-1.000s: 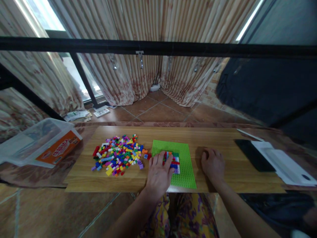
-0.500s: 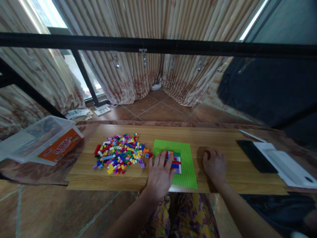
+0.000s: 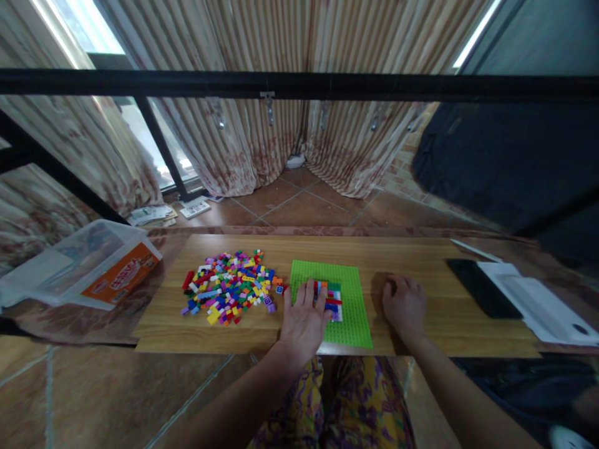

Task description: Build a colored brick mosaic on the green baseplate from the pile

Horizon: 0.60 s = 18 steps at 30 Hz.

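My left hand (image 3: 304, 321) lies palm down over the left part of a green studded baseplate (image 3: 353, 333), its fingers stretched out and a little apart. Beside the fingertips, a patch of red, blue, white, orange and green building bricks (image 3: 334, 302) is on the baseplate; the hand covers part of it. My right hand (image 3: 406, 307) rests on the wooden board to the right of the baseplate, fingers curled in, with nothing visible in them. Left of my left hand spreads a pile of loose coloured bricks (image 3: 229, 284), with a few bricks (image 3: 279, 289) close to the baseplate's edge.
A clear plastic box (image 3: 88, 262) with an orange label stands at the left. On the right are a black flat object (image 3: 482, 288) and a white tray-like object (image 3: 538, 305). A dark metal bar (image 3: 299, 84) crosses above the board (image 3: 397, 252), in front of striped curtains.
The view has shifted slightly. My left hand stays over the baseplate with its fingers moved only a little, and my right hand remains curled in place.
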{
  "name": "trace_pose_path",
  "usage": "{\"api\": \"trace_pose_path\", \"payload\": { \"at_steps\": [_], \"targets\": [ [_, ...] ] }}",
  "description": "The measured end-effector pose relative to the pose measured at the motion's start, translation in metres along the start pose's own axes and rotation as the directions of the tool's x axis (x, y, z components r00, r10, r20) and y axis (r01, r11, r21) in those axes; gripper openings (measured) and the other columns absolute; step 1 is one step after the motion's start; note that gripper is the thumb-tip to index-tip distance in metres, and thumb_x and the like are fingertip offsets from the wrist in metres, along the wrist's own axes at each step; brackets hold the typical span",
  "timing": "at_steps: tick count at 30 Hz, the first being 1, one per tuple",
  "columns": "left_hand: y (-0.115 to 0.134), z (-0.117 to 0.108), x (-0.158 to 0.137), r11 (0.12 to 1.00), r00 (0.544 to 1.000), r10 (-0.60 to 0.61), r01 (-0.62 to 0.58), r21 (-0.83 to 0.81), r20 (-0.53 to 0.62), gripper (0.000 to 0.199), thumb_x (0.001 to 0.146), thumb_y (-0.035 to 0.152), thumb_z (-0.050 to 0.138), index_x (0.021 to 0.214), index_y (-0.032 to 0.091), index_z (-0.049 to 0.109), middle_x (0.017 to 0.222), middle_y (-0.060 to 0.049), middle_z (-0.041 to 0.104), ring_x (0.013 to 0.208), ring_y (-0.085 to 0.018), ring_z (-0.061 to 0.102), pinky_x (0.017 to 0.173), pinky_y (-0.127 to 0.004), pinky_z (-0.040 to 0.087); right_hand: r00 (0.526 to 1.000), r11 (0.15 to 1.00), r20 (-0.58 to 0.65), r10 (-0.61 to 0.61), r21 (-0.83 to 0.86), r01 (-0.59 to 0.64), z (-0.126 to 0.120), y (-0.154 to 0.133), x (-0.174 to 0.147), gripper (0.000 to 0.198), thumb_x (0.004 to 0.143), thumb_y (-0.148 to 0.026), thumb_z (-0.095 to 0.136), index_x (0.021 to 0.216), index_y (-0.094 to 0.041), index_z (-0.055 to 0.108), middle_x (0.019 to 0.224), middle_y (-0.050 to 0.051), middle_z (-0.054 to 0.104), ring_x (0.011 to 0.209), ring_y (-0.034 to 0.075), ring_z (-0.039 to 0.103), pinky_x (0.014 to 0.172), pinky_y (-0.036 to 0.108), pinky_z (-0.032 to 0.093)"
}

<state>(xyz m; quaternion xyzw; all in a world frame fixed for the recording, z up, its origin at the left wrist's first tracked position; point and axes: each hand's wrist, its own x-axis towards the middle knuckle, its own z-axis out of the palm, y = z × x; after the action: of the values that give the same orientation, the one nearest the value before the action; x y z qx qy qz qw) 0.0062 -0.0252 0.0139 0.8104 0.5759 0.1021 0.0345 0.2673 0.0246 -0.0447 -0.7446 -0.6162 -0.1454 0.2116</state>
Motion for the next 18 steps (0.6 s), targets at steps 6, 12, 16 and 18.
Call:
{"api": "trace_pose_path", "payload": {
  "at_steps": [6, 12, 16, 18],
  "targets": [
    [0.0, 0.004, -0.007, 1.0, 0.998, -0.011, 0.011, 0.003, -0.07, 0.052, 0.095, 0.043, 0.044, 0.143, 0.024, 0.043, 0.149, -0.016, 0.042, 0.136, -0.033, 0.04, 0.11, -0.063, 0.03, 1.0, 1.0, -0.005, -0.003, 0.008, 0.003, -0.002, -0.002, 0.0, 0.03, 0.089, -0.026, 0.043, 0.099, -0.012, 0.067, 0.098, 0.014, 0.068, 0.09, 0.024, 0.054, 0.08, 0.035, 0.037],
    [0.005, 0.01, -0.019, 0.999, 0.993, 0.018, -0.022, -0.029, -0.115, 0.056, 0.094, 0.043, 0.045, 0.146, 0.024, 0.039, 0.155, -0.014, 0.033, 0.141, -0.033, 0.033, 0.111, -0.063, 0.029, 1.0, 1.0, -0.006, -0.009, 0.005, 0.009, -0.002, -0.002, 0.001, 0.029, 0.089, -0.026, 0.044, 0.099, -0.012, 0.067, 0.097, 0.014, 0.067, 0.091, 0.023, 0.054, 0.081, 0.035, 0.037],
    [0.006, 0.012, -0.022, 0.999, 0.994, 0.02, -0.026, -0.047, -0.111, 0.055, 0.094, 0.041, 0.046, 0.145, 0.022, 0.041, 0.155, -0.014, 0.035, 0.141, -0.032, 0.033, 0.111, -0.063, 0.03, 1.0, 1.0, -0.011, -0.002, 0.006, 0.002, -0.001, -0.002, 0.0, 0.029, 0.089, -0.026, 0.044, 0.099, -0.012, 0.067, 0.096, 0.014, 0.067, 0.089, 0.023, 0.054, 0.079, 0.035, 0.037],
    [0.007, 0.012, -0.023, 0.998, 0.995, 0.006, -0.013, -0.066, -0.098, 0.054, 0.094, 0.04, 0.045, 0.145, 0.021, 0.041, 0.155, -0.014, 0.036, 0.14, -0.032, 0.035, 0.11, -0.063, 0.031, 1.0, 1.0, -0.012, -0.006, 0.01, 0.006, 0.0, -0.001, 0.0, 0.029, 0.089, -0.026, 0.044, 0.099, -0.013, 0.067, 0.097, 0.014, 0.067, 0.089, 0.023, 0.055, 0.079, 0.035, 0.037]
  ]
}}
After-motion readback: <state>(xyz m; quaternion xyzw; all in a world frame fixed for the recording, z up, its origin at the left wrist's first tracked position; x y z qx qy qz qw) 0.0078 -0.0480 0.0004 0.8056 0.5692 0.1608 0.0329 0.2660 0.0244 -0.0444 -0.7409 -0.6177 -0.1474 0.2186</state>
